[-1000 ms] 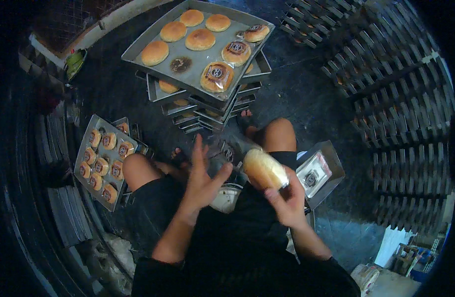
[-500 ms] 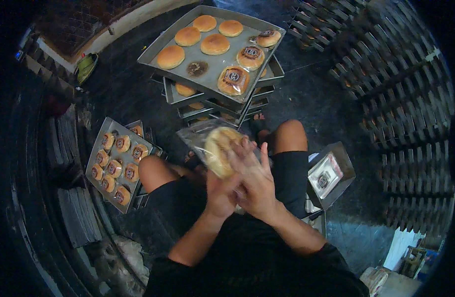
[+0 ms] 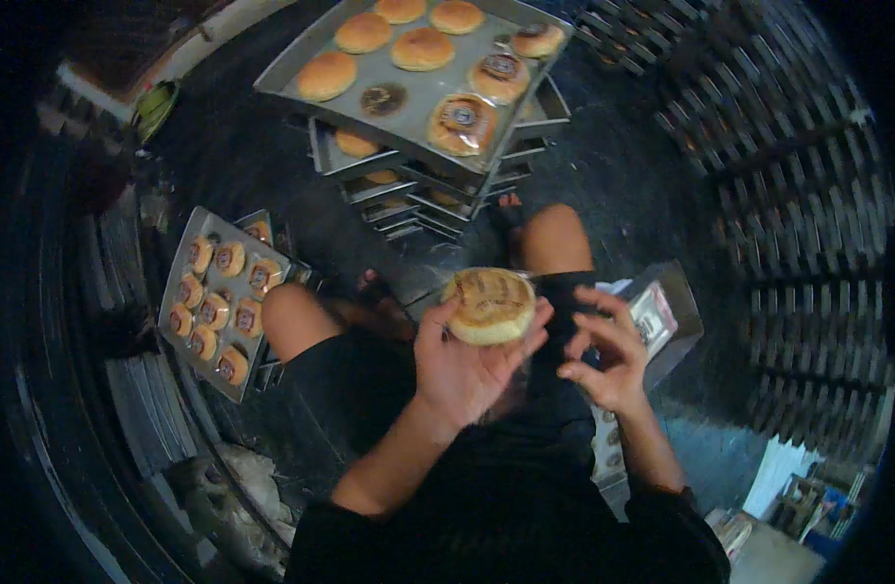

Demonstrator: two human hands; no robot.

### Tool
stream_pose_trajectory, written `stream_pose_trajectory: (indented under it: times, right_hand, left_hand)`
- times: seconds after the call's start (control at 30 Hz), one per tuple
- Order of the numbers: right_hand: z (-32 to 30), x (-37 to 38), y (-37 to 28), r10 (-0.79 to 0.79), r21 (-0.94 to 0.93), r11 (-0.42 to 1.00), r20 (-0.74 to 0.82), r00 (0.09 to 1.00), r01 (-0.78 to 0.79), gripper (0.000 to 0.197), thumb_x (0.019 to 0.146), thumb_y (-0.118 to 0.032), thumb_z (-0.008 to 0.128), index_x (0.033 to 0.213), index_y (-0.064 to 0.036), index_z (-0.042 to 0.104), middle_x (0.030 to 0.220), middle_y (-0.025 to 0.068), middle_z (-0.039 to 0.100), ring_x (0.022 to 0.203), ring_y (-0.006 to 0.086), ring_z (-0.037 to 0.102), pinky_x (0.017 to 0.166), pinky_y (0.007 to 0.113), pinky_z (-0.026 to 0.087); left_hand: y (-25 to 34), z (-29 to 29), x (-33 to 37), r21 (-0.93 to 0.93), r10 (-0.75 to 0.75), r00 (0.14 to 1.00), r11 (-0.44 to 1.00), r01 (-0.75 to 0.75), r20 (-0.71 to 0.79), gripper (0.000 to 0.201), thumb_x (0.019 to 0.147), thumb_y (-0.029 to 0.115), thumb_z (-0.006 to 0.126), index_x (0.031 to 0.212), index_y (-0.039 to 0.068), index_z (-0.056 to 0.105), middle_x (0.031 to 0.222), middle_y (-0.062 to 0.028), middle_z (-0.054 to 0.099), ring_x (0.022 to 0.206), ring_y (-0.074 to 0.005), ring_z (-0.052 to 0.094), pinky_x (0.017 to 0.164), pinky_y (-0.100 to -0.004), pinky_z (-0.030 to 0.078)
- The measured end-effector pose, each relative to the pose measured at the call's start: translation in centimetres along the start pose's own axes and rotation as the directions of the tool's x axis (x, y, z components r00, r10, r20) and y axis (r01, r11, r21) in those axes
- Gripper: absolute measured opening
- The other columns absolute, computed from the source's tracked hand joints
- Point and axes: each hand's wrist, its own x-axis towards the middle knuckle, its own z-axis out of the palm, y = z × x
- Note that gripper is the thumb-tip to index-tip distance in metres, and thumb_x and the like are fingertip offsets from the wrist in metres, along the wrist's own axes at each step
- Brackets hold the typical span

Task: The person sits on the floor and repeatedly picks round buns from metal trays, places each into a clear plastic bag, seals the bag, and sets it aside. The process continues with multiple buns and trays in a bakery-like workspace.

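In front of me, my left hand [image 3: 464,378] supports a round bun [image 3: 490,306] from below, thumb on one side and fingers on the other. The bun shows a pale side and a brown patterned face turned up. It was in a clear bag a moment before; how the film sits around it now is hard to make out. To its right, my right hand [image 3: 618,355] is apart from the bun, fingers loosely bent and spread, with nothing visible in them. Just beyond that hand is an open box [image 3: 683,316] with a stack of clear printed bags [image 3: 652,316].
Ahead, a large metal tray [image 3: 389,54] of unwrapped and wrapped buns tops a stack of trays. A smaller tray [image 3: 202,287] of wrapped buns is at my left. Metal racks [image 3: 807,214] stand along the right. A green item [image 3: 155,109] lies at far left.
My hands have come apart: the right one moved off to the right, near the box. The bun stays with my left hand, now tilted with its brown face showing. The view has shifted slightly.
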Motion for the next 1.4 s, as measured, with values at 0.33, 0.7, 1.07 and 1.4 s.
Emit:
stream_pose_trajectory:
  times: [0.33,0.7,1.07,1.4]
  right_hand:
    - [0.6,-0.6,-0.4,0.305,0.287,0.946,-0.638,0.707,-0.149,0.017,0.104,0.004,0.061,0.117,0.0082,0.070,0.115,0.0208,0.075,0.068,0.0116,0.067,0.061,0.025,0.058]
    - [-4.2,1.4,1.3,0.686,0.465,0.728,-0.501,0.528,-0.504,0.013,0.093,-0.011,0.081,0.088,-0.0001,0.074,0.074,0.0036,0.071,0.064,0.0062,0.060,0.056,0.023,0.045]
    - [5.0,-10.1,0.4,0.745,0.678,0.629,-0.387,0.543,-0.381,0.056,0.095,-0.025,0.080,0.137,0.0059,0.060,0.126,0.0099,0.068,0.110,0.0168,0.064,0.093,0.028,0.049]
    - [1.1,-1.7,1.5,0.568,0.312,0.822,-0.399,0.720,-0.476,0.052,0.094,-0.004,0.079,0.139,0.0065,0.056,0.132,0.0119,0.065,0.123,0.0210,0.062,0.105,0.036,0.052]
  left_hand:
    - [-2.9,-4.4,5.4,0.791,0.380,0.718,-0.466,-0.396,0.583,0.029,0.093,0.008,0.078,0.121,0.002,0.073,0.118,-0.0161,0.075,0.110,-0.0309,0.072,0.099,-0.0376,0.055]
    - [-3.5,-1.8,8.7,0.953,0.520,0.852,0.228,-0.200,0.054,0.006,0.102,0.008,0.071,0.099,0.002,0.071,0.100,-0.0017,0.073,0.088,-0.0108,0.065,0.086,-0.0270,0.050]
    - [-6.7,-11.4,3.8,0.967,0.610,0.790,0.233,-0.099,-0.066,0.022,0.095,0.015,0.083,0.085,0.006,0.065,0.068,0.0090,0.052,0.062,-0.0022,0.044,0.058,-0.0235,0.037]
    - [-4.4,-5.7,4.9,0.929,0.628,0.730,0.029,-0.370,0.271,0.012,0.102,0.005,0.070,0.112,-0.002,0.071,0.099,-0.0035,0.072,0.091,-0.0093,0.065,0.083,-0.0244,0.053]
